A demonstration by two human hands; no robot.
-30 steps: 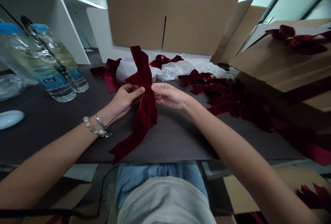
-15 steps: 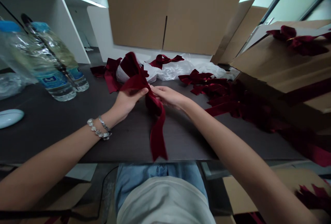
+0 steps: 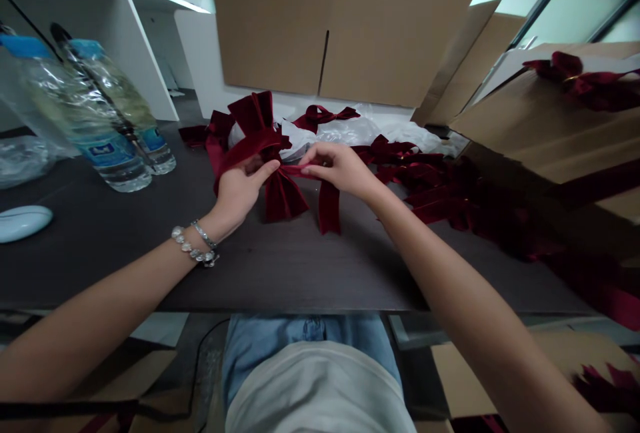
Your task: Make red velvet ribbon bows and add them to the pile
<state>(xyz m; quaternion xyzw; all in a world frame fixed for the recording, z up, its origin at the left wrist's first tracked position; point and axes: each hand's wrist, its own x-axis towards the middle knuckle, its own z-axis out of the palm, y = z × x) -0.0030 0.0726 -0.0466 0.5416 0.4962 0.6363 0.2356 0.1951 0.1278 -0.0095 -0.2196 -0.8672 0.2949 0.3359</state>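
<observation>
Looking down through the head camera, I get the person's pale top (image 3: pixel 315 386) and blue jeans (image 3: pixel 310 329) just behind the near edge of the dark worktop (image 3: pixel 300 273); a flattened cardboard sheet (image 3: pixel 500 373) lies below that edge at the lower right. Two beaded and metal bracelets (image 3: pixel 194 245) circle the left wrist; the left hand (image 3: pixel 243 189) is half closed, thumb and fingers gripping a loop of the dark red velvet bow (image 3: pixel 283 196). The right hand (image 3: pixel 340 167) is also partly closed, its thumb and fingertips pinching a narrow stretch of the same ribbon, drawn across between the hands; the bow sits between them, above the middle of the worktop, its loops standing up and its tails hanging down; I cannot tell whether the tails touch the surface. Toward the left edge stand two plastic water bottles (image 3: pixel 113 146), with a white computer mouse (image 3: pixel 23 223) nearer that edge; a heap of finished velvet bows (image 3: pixel 450 199) spreads along the right side; more bows lie on white plastic wrap (image 3: pixel 345 131) at the far edge. Beyond it rises a cardboard box (image 3: pixel 310 26); another bow (image 3: pixel 585 79) rests on a carton (image 3: pixel 525 126) at the upper right.
</observation>
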